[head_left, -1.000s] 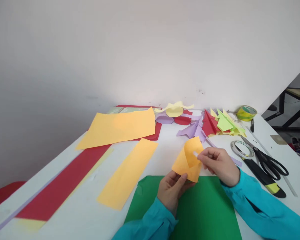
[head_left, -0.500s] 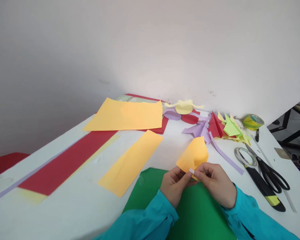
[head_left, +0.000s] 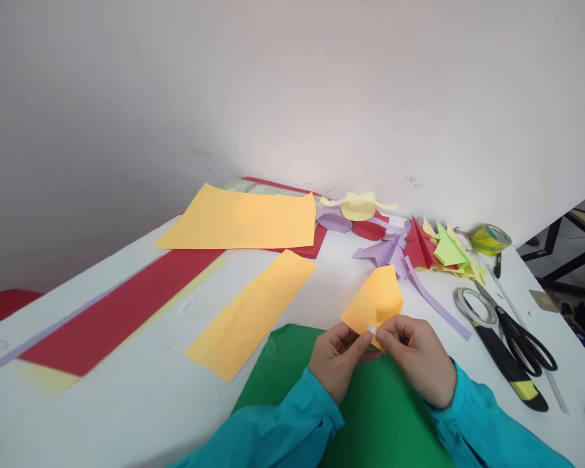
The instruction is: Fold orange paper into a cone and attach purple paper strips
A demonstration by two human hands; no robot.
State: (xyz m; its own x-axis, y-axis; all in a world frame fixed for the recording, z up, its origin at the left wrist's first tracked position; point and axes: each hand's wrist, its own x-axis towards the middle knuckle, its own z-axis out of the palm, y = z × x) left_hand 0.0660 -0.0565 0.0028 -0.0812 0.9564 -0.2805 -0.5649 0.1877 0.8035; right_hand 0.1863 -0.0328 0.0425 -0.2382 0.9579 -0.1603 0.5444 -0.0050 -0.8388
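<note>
Head view: at lower center right, the left hand (head_left: 338,357) grips the orange paper (head_left: 370,302) between thumb and fingers, while the right hand (head_left: 419,354) pinches a white strip (head_left: 372,330) against it. Below them lies a green sheet (head_left: 380,416); scissors (head_left: 521,335) rest at right.

On my feed I see a long, bright teal sleeve (head_left: 283,426) ending at my bare left hand (head_left: 335,364) and a matching sleeve (head_left: 485,413) ending at my bare right hand (head_left: 422,357). The plain, soft-looking fabric wrinkles into darker folds near the wrists.
</note>
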